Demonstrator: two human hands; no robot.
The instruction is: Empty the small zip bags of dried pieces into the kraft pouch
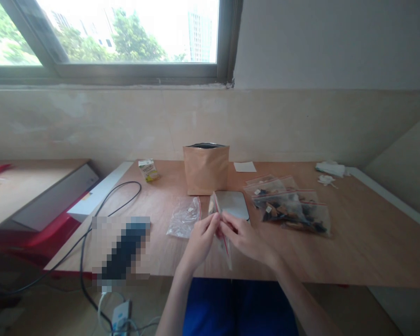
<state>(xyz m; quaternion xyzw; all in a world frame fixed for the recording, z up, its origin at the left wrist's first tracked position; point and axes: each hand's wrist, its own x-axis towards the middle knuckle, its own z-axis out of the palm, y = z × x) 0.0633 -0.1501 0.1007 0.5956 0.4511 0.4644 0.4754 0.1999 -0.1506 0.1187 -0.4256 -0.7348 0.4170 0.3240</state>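
Both my left hand (203, 233) and my right hand (243, 233) pinch the red-striped edge of a clear zip bag (227, 249), held up over the table's front part. The fingertips of the two hands meet at the seal. What the bag holds is mostly hidden by my fingers. Just behind it lies a flat white kitchen scale (233, 204) with a dark rim. An upright brown paper pouch (206, 170) stands beyond, its top open. Left of my hands, another clear zip bag (184, 218) lies flat and looks nearly empty.
Several zip bags of dark and brown pieces (287, 207) are heaped at the right. A small carton (148, 171), a white card (245, 167) and crumpled white tissue (327, 179) lie farther back. A black cable (121, 184) loops at left beside a blurred dark object (124, 252).
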